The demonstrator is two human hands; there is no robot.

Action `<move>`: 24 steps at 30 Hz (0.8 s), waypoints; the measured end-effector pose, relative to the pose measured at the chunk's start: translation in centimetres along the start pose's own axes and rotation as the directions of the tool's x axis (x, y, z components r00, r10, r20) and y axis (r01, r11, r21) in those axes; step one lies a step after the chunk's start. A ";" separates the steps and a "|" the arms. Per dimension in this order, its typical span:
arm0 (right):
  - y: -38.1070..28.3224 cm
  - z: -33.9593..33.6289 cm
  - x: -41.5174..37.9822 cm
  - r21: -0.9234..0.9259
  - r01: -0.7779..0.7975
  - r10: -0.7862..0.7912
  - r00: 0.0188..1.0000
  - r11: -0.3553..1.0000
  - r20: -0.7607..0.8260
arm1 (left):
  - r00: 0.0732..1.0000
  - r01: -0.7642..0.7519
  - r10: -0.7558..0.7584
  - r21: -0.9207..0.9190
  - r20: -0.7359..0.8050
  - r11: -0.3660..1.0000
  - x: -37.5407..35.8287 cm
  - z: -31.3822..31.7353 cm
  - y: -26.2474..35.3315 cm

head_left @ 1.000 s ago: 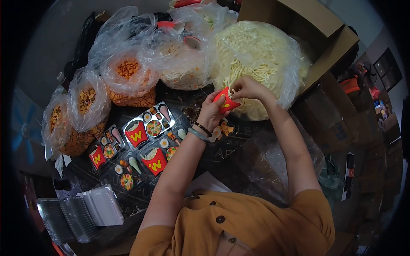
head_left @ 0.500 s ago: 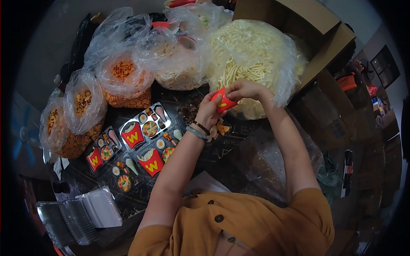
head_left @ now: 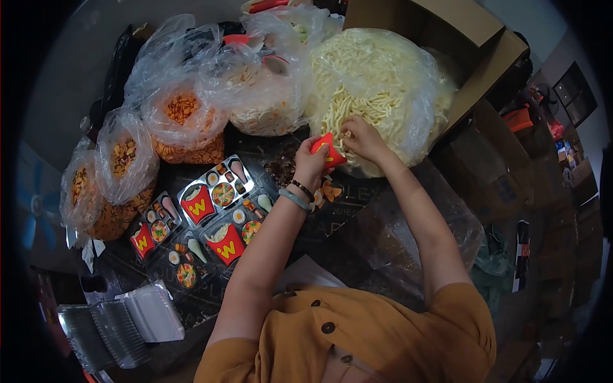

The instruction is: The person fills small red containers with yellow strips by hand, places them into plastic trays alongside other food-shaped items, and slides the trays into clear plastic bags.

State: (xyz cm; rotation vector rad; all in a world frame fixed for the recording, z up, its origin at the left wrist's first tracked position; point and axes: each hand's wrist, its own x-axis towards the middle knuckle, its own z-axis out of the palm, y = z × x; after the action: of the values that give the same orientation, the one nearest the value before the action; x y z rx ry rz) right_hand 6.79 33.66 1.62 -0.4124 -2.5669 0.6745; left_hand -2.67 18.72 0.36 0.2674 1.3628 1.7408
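Note:
My left hand [head_left: 311,162] grips a small red french fry carton [head_left: 330,152] with a yellow mark, the thumb across its front. Just right of the carton, my right hand [head_left: 364,139] has its fingers pinched together on pale toy french fries at the near edge of a big clear bag of french fries [head_left: 377,70]. Exactly how many fries are between the fingertips is hidden. Left of my left forearm lie clear trays [head_left: 223,191] of toy food, with filled red fry cartons [head_left: 225,244], small bowls, egg pieces and drumsticks.
Open plastic bags of small orange pieces [head_left: 185,143] and white pieces [head_left: 265,115] line the back and left. A cardboard box [head_left: 440,19] stands behind the fries. Stacked clear trays [head_left: 118,332] lie at the front left. Loose brown and orange pieces [head_left: 327,193] sit near my left wrist.
My right hand has moved from the carton's mouth to the fries in the bag. My left hand still holds the carton, now turned a little.

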 end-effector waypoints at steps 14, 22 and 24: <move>-4.3 -2.4 0.6 -0.124 0.039 -0.025 0.994 0.992 0.105 | 0.999 -0.003 0.010 -0.163 0.041 0.987 -1.6 -0.1 1.3; -6.4 -4.0 1.0 0.467 -0.349 0.068 0.853 0.813 0.518 | 0.965 0.082 0.018 -0.366 0.261 0.927 -1.8 -1.7 1.8; -6.9 -4.4 0.8 0.453 -0.239 0.193 0.970 0.859 0.146 | 0.954 0.103 0.033 -0.426 0.300 0.899 -2.0 -2.2 1.7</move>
State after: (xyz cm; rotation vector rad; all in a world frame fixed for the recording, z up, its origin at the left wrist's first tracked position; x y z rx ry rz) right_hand 7.09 29.90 8.94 -0.5150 -2.3475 1.3903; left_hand -3.80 15.77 1.70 0.2398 0.7272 1.8357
